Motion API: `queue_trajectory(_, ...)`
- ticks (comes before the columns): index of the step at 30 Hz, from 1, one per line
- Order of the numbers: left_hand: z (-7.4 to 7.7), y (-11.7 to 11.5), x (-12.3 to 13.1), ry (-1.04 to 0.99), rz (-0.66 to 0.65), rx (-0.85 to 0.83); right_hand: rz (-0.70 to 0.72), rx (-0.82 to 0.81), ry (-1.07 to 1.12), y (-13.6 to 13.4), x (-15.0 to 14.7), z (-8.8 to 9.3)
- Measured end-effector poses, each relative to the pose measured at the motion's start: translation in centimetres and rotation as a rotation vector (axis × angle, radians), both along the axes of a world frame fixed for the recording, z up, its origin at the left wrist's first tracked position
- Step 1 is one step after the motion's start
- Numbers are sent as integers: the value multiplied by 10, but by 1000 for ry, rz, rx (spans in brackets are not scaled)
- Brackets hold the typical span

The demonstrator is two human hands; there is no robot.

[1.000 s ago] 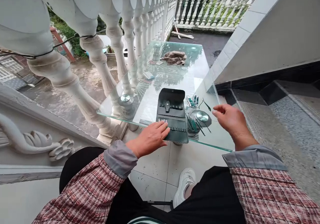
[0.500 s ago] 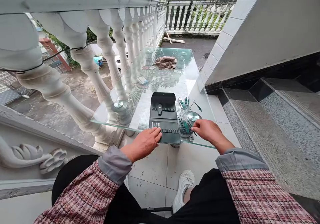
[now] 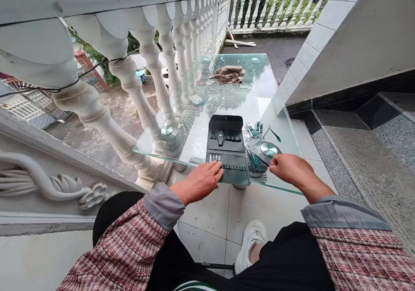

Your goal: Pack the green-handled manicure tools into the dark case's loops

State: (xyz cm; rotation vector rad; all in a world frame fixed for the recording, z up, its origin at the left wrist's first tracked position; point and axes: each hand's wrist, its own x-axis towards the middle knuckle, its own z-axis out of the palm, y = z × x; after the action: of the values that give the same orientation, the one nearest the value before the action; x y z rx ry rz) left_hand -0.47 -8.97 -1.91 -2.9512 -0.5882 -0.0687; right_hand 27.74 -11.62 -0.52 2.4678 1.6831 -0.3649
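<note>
A black manicure case [image 3: 227,146] lies unfolded near the front edge of the glass table. Elastic loops cross it; a dark tool sits in the upper row and several small silver-tipped tools in the lower left. My left hand [image 3: 202,179] rests flat on the case's lower left corner, fingers stretched out. To the right of the case, my right hand [image 3: 293,170] is closed in a pinch on a thin dark manicure tool [image 3: 264,161], its exact kind too small to tell. Beside it lie several slim green-handled tools [image 3: 253,160], nail clippers [image 3: 254,129] and a cuticle nipper [image 3: 272,133].
The glass table [image 3: 181,156] has round metal leg caps [image 3: 169,130]. A brown cloth [image 3: 228,75] lies at its far end and a small box [image 3: 196,100] on its left. White balusters [image 3: 152,72] line the left; stone steps [image 3: 359,152] rise on the right.
The view has shifted, so the scene sits further right. My right hand has lifted slightly with the thin tool, whose shaft now points up and left. My left hand stays on the case.
</note>
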Motion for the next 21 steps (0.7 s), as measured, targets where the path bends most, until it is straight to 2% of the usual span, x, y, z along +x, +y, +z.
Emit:
queue_trajectory(14,2,2,2,21,-34,65,-29,67,17,-5,7,2)
queue_trajectory(21,1,2,3,-8,-28,34,44,179,48,-10,2,3)
